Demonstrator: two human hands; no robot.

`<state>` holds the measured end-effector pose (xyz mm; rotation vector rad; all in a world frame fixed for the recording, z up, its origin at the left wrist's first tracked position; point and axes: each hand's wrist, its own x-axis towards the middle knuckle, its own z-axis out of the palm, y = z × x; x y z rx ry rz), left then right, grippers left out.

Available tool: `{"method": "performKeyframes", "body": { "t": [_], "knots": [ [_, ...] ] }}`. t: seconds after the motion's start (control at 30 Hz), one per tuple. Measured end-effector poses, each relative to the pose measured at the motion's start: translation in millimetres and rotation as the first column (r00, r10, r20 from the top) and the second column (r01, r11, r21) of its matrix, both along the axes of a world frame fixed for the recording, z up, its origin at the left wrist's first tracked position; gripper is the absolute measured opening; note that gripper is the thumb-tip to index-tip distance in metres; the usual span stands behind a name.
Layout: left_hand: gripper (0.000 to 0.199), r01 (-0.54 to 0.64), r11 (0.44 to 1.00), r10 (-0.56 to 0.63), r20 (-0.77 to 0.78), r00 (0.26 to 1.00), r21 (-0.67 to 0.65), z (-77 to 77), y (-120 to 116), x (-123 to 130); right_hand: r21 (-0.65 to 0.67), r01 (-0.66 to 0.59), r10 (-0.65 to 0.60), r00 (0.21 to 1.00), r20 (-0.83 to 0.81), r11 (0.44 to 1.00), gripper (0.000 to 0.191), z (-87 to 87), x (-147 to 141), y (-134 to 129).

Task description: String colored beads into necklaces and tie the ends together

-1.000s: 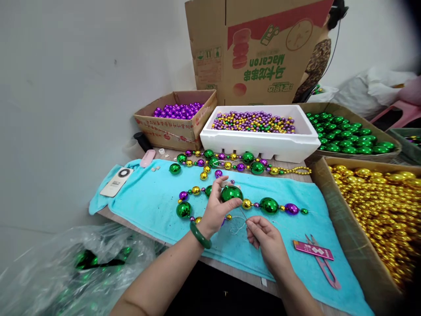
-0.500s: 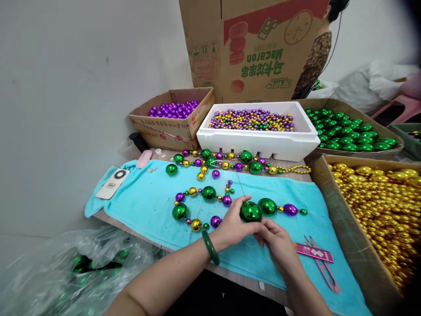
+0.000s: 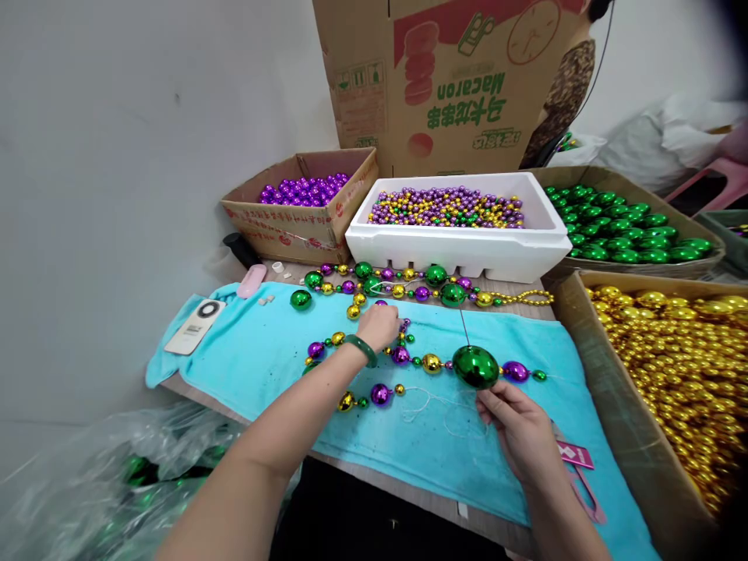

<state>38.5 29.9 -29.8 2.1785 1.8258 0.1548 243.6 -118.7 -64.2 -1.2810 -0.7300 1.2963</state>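
My right hand (image 3: 509, 417) is closed, its thumb and fingers pinching the lower end of a large shiny green bead (image 3: 476, 367) above the towel. Out of the bead's top a thin needle (image 3: 465, 326) points upward. My left hand (image 3: 379, 327), a green bangle (image 3: 362, 349) on its wrist, reaches down over a loose purple bead, of which only a sliver shows. Its fingertips are hidden. Below lies a looped bead string with a purple bead (image 3: 400, 355) and a gold bead (image 3: 432, 363), partly covered by my left arm. Loose clear thread (image 3: 435, 399) curls on the towel.
A finished-looking bead garland (image 3: 453, 294) lies along the back of the blue towel (image 3: 245, 351). Behind stand a white foam box (image 3: 456, 253) of small beads and a carton (image 3: 286, 214) of purple beads. Gold beads (image 3: 666, 374) and green beads (image 3: 631, 230) fill boxes at right. Pink snips (image 3: 587, 495) lie near.
My left hand has let go of the large green bead and moved left and away to the loose purple bead. My right hand has shifted right, still holding the green bead.
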Motion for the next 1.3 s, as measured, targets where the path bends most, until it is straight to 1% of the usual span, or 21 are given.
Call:
{"method": "performKeyframes", "body": {
  "t": [0.07, 0.13, 0.27, 0.4, 0.43, 0.47, 0.5, 0.53, 0.57, 0.6, 0.63, 0.67, 0.7, 0.73, 0.8, 1.03, 1.2, 1.3],
  "knots": [
    [0.030, -0.019, 1.000, 0.019, 0.004, 1.000, -0.023, -3.7, 3, 10, -0.002, -0.017, 0.017, 1.000, -0.004, 1.000, 0.030, -3.5, -1, -1],
    [0.028, -0.034, 0.998, 0.034, 0.016, 0.999, -0.050, -7.0, 3, 18, 0.000, -0.030, 0.030, 1.000, -0.003, 1.000, 0.028, -7.4, -1, -1],
    [0.024, -0.066, 0.995, 0.073, 0.093, 0.993, -0.076, -9.6, 6, 23, 0.011, -0.044, 0.044, 0.999, 0.022, 0.999, 0.027, -12.3, 0, -3],
    [0.021, -0.096, 0.992, 0.112, 0.249, 0.962, -0.077, -1.8, 5, 14, 0.015, -0.052, 0.051, 0.995, 0.083, 0.999, 0.028, -11.7, 1, -4],
    [0.023, -0.091, 0.992, 0.114, 0.314, 0.942, -0.088, 1.5, 4, 11, 0.016, -0.052, 0.050, 0.994, 0.099, 0.999, 0.028, -11.1, 0, -5],
    [0.025, -0.079, 0.989, 0.125, 0.425, 0.897, -0.124, 5.0, 1, 7, 0.015, -0.053, 0.051, 0.992, 0.112, 0.999, 0.028, -10.5, 0, -5],
    [0.026, -0.056, 0.981, 0.156, 0.571, 0.806, -0.188, 8.5, -2, 4, 0.012, -0.055, 0.054, 0.991, 0.122, 0.998, 0.029, -10.0, -1, -5],
    [0.026, -0.016, 0.963, 0.212, 0.722, 0.659, -0.269, 11.9, -6, 1, 0.009, -0.060, 0.058, 0.990, 0.130, 0.998, 0.029, -9.5, -2, -5],
    [0.025, 0.044, 0.936, 0.290, 0.836, 0.466, -0.349, 15.0, -10, -2, 0.004, -0.067, 0.066, 0.988, 0.136, 0.998, 0.029, -9.2, -3, -5],
    [0.022, 0.111, 0.904, 0.373, 0.889, 0.265, -0.412, 17.8, -14, -5, 0.000, -0.076, 0.075, 0.987, 0.143, 0.997, 0.029, -8.9, -4, -5],
    [0.019, 0.167, 0.876, 0.440, 0.892, 0.105, -0.451, 20.3, -17, -7, -0.004, -0.086, 0.086, 0.985, 0.152, 0.996, 0.029, -8.7, -5, -5],
    [0.016, 0.199, 0.860, 0.478, 0.878, 0.012, -0.470, 22.7, -20, -9, -0.007, -0.097, 0.097, 0.982, 0.161, 0.995, 0.029, -8.5, -6, -4],
    [0.015, 0.217, 0.851, 0.497, 0.867, -0.043, -0.478, 24.8, -22, -11, -0.011, -0.107, 0.107, 0.980, 0.170, 0.994, 0.029, -8.3, -7, -4],
    [0.015, 0.225, 0.848, 0.505, 0.860, -0.074, -0.479, 26.8, -24, -12, -0.014, -0.115, 0.116, 0.977, 0.179, 0.993, 0.029, -8.1, -8, -4],
    [0.015, 0.230, 0.851, 0.504, 0.858, -0.101, -0.473, 30.2, -26, -15, -0.013, -0.131, 0.130, 0.972, 0.197, 0.991, 0.028, -7.6, -10, -4],
    [0.017, 0.217, 0.863, 0.490, 0.861, -0.135, -0.457, 36.4, -32, -18, -0.014, -0.141, 0.141, 0.968, 0.210, 0.990, 0.026, -8.6, -13, -7],
    [0.018, 0.229, 0.875, 0.459, 0.882, -0.109, -0.427, 36.5, -33, -20, -0.041, -0.127, 0.132, 0.970, 0.202, 0.991, 0.026, -7.4, -14, -8],
    [0.022, 0.226, 0.885, 0.433, 0.898, -0.079, -0.407, 36.6, -32, -23, -0.053, -0.133, 0.141, 0.968, 0.206, 0.990, 0.027, -4.6, -14, -8]
  ]
}}
